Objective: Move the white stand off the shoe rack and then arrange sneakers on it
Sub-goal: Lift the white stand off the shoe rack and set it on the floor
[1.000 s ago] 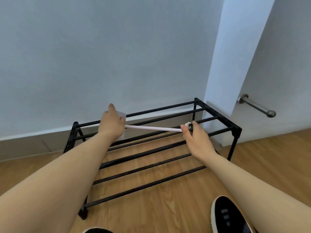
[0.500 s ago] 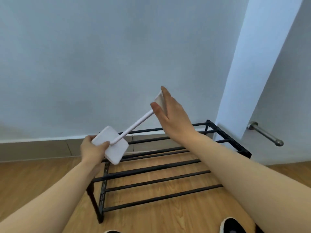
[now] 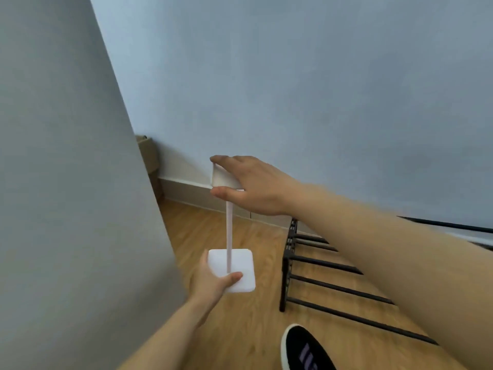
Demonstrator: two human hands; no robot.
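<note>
The white stand [image 3: 229, 236] is upright, a thin pole on a square base, held over the wooden floor left of the black shoe rack [image 3: 314, 279]. My left hand [image 3: 213, 283] grips the near-left corner of the base. My right hand [image 3: 250, 182] is closed on the white top piece of the pole. Whether the base touches the floor I cannot tell. A black sneaker [image 3: 306, 351] with a white sole and purple stripes lies on the floor at the bottom edge, in front of the rack's left end.
A grey wall or panel [image 3: 74, 209] fills the left side, close to the stand. A brown cardboard box [image 3: 150, 161] sits in the far corner by the skirting board. Wooden floor [image 3: 240, 329] lies between the panel and the rack.
Both hands lifted the stand off the rack, swung it from lying flat to upright, and carried it left. The view turned left, so the rack now sits at the right.
</note>
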